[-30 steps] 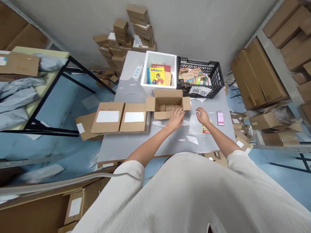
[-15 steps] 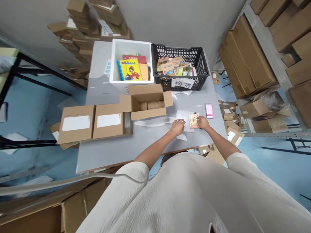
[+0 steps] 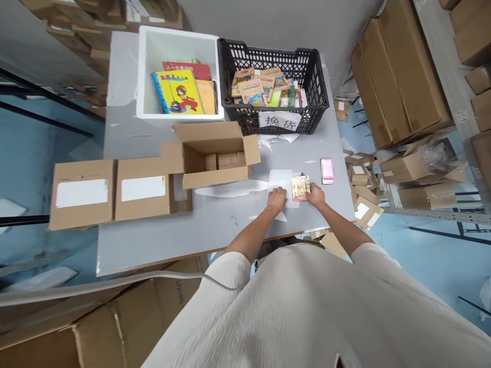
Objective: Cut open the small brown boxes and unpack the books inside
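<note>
My left hand (image 3: 276,199) lies on a white sheet of paper (image 3: 280,178), its fingers stretched over the sheet's left part. To the right of it, my right hand (image 3: 315,195) has its fingers closed at the right edge of a small red and yellow booklet (image 3: 299,188). The booklet lies over the sheet's right side. A small dark thing, too small to name, shows at the booklet's upper right corner. Further right, a pink and white card or phone (image 3: 327,171) lies on the table.
An open cardboard box (image 3: 218,179) stands left of my hands, with two closed cartons (image 3: 85,209) beyond it. Behind are a white foam box (image 3: 178,116) with books and a black crate (image 3: 274,110) with small booklets. The grey table (image 3: 215,225) has paper scraps.
The camera view has shifted right and closer to the table. My left hand's fingers now lie flatter on the paper, and my right hand has moved from the booklet's face to its edge.
</note>
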